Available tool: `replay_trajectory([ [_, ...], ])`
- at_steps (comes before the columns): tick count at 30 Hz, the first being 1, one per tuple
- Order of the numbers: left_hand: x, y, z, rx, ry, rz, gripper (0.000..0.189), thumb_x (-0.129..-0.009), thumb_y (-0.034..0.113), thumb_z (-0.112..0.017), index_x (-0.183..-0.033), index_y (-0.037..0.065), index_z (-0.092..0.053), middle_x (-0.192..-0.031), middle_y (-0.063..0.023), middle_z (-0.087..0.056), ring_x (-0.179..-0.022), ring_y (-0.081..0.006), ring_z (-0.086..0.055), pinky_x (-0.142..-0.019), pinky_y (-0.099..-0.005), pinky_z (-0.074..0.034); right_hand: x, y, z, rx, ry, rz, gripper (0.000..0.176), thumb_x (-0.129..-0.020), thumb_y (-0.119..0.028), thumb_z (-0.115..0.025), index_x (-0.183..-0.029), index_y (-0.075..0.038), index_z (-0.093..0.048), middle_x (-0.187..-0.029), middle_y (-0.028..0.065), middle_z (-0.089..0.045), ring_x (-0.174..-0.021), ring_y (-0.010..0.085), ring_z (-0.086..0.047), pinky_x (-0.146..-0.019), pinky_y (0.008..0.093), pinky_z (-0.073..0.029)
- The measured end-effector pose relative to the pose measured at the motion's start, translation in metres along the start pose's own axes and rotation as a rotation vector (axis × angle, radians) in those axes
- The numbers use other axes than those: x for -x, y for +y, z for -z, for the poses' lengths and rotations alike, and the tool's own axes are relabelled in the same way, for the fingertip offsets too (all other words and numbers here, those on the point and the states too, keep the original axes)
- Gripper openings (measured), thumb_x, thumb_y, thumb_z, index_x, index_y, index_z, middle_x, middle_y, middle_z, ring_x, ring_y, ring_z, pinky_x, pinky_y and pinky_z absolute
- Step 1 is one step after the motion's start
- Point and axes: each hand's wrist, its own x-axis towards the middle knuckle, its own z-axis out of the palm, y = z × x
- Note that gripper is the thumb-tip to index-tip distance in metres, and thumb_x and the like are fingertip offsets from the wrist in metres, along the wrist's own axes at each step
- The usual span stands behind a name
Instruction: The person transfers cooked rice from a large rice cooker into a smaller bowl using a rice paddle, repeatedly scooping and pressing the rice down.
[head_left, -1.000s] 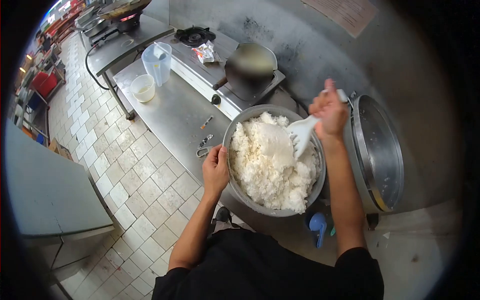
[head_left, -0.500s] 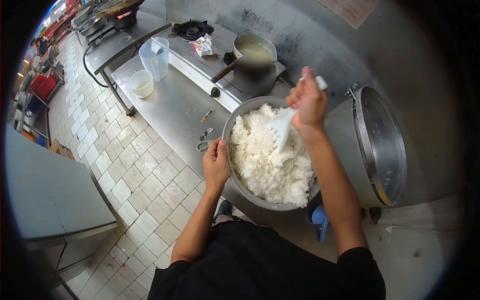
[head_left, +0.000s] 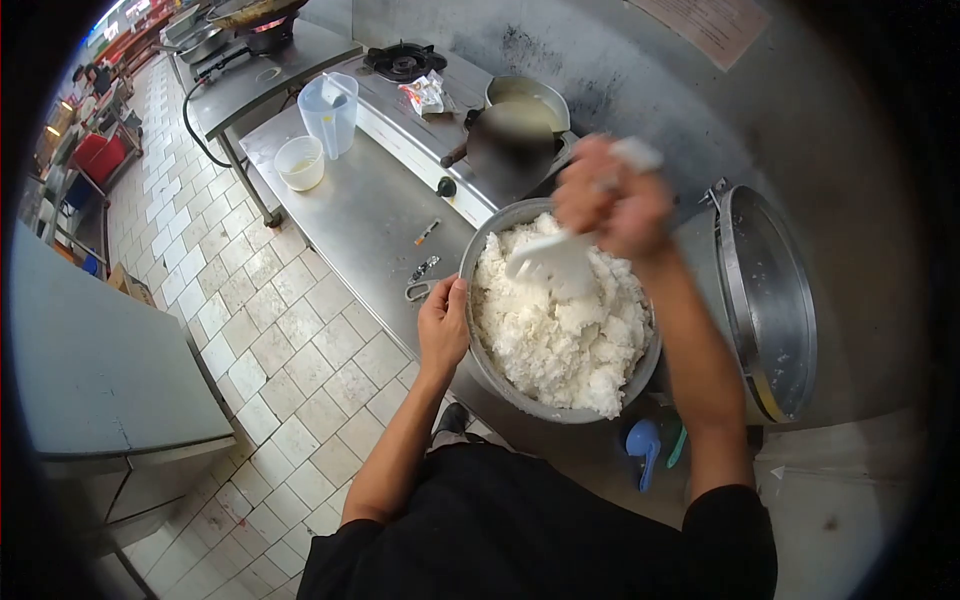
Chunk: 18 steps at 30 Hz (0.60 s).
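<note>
A round metal pot (head_left: 478,352) heaped with cooked white rice (head_left: 560,340) stands on the steel counter in front of me. My left hand (head_left: 443,318) grips the pot's left rim, thumb and fingers pinching its edge. Over the upper part of the rice, my right hand (head_left: 615,200) is closed around the handle of a white rice paddle (head_left: 550,262). The hand is smeared by motion. The paddle's broad, toothed head lies against the top of the rice, tilted to the left.
Left of the pot lie scissors (head_left: 420,290) and a small orange-tipped tool (head_left: 427,232). Beyond are a plastic jug (head_left: 330,115), a white tub (head_left: 299,163) and a saucepan (head_left: 527,98) on the stove. To the right stands a large open metal vessel (head_left: 725,300); a blue ladle (head_left: 643,445) lies below.
My right hand has swung the paddle head leftward and flatter across the rice. My left hand stays on the rim. The whole view has shifted slightly, and a green handle now shows by the blue ladle.
</note>
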Motion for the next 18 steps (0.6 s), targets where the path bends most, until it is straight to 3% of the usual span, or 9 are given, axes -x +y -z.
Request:
replay_trajectory([
  [2,0.0,0.001,-0.001,0.057,0.005,0.038,0.035,-0.099,0.027,-0.051,-0.112,-0.004,-0.063,-0.089,-0.0032,-0.065,-0.082,-0.0081,-0.055,-0.075,-0.0226,-0.044,-0.003,0.03,0.02,0.075,-0.013,-0.082,0.037,-0.099,-0.024,-0.043,-0.065,-0.014,-0.036,-0.049,-0.005,-0.025,-0.042,0.0072,-0.022,-0.042,0.025,-0.021],
  [5,0.0,-0.002,0.001,0.012,0.009,0.013,0.035,-0.099,0.027,-0.051,-0.112,-0.004,-0.063,-0.09,-0.0035,-0.065,-0.082,-0.0079,-0.055,-0.075,-0.0221,-0.044,0.0,0.027,0.0,0.131,0.017,-0.116,0.037,-0.099,-0.024,-0.042,-0.064,-0.013,-0.036,-0.049,-0.0042,-0.026,-0.042,0.0079,-0.023,-0.042,0.0251,-0.021],
  [8,-0.001,-0.002,-0.001,0.028,0.024,-0.016,0.034,-0.099,0.026,-0.052,-0.112,-0.003,-0.063,-0.09,-0.0031,-0.065,-0.081,-0.0077,-0.055,-0.075,-0.022,-0.044,-0.003,0.012,-0.007,0.151,-0.094,-0.138,0.03,-0.096,-0.023,-0.052,-0.07,-0.009,-0.047,-0.049,-0.0046,-0.027,-0.041,0.0073,-0.027,-0.042,0.0252,-0.023],
  [10,0.0,-0.004,-0.002,0.046,0.021,-0.001,0.033,-0.099,0.026,-0.052,-0.111,-0.003,-0.063,-0.09,-0.0013,-0.064,-0.082,-0.0068,-0.054,-0.075,-0.0213,-0.043,0.003,-0.015,-0.016,0.167,-0.274,0.085,0.031,-0.097,-0.024,-0.051,-0.071,-0.008,-0.047,-0.049,-0.0049,-0.029,-0.041,0.0075,-0.028,-0.041,0.0255,-0.024],
  [12,-0.001,-0.003,-0.002,0.056,0.01,0.012,0.033,-0.1,0.026,-0.052,-0.11,-0.003,-0.063,-0.091,0.0005,-0.063,-0.083,-0.0058,-0.053,-0.075,-0.0207,-0.042,0.005,-0.019,-0.014,0.184,-0.325,0.118,0.031,-0.097,-0.025,-0.05,-0.071,-0.008,-0.048,-0.049,-0.0059,-0.029,-0.04,0.0068,-0.028,-0.04,0.0258,-0.023],
  [14,0.0,0.002,0.0,0.071,-0.014,0.042,0.032,-0.099,0.026,-0.052,-0.11,-0.003,-0.063,-0.091,0.0003,-0.063,-0.083,-0.0059,-0.053,-0.076,-0.0208,-0.043,0.003,0.027,0.007,0.375,-0.043,0.042,0.031,-0.097,-0.024,-0.051,-0.07,-0.009,-0.048,-0.05,-0.0068,-0.029,-0.04,0.006,-0.028,-0.04,0.0259,-0.021],
  [15,0.001,-0.001,0.002,0.067,-0.024,0.039,0.032,-0.099,0.026,-0.052,-0.11,-0.003,-0.063,-0.091,0.0003,-0.063,-0.083,-0.0059,-0.053,-0.076,-0.0208,-0.043,0.001,0.05,0.026,0.137,-0.118,-0.125,0.029,-0.096,-0.023,-0.053,-0.071,-0.008,-0.05,-0.049,-0.0058,-0.032,-0.04,0.0058,-0.028,-0.04,0.0258,-0.022],
  [16,0.0,-0.005,0.003,0.033,-0.021,0.026,0.033,-0.099,0.026,-0.053,-0.11,-0.003,-0.063,-0.091,-0.0006,-0.064,-0.083,-0.0064,-0.054,-0.075,-0.0211,-0.043,-0.001,0.053,0.028,0.076,-0.146,-0.142,0.027,-0.095,-0.022,-0.055,-0.073,-0.007,-0.054,-0.05,-0.0046,-0.036,-0.041,0.0054,-0.03,-0.04,0.0258,-0.021],
  [18,0.001,-0.008,0.003,0.0,-0.005,0.009,0.033,-0.099,0.025,-0.053,-0.111,-0.003,-0.063,-0.09,-0.0015,-0.065,-0.082,-0.007,-0.055,-0.074,-0.0213,-0.043,-0.001,0.048,0.018,0.248,-0.212,-0.175,0.027,-0.095,-0.023,-0.055,-0.076,-0.004,-0.057,-0.052,-0.0027,-0.04,-0.042,0.0059,-0.033,-0.039,0.0262,-0.023],
])
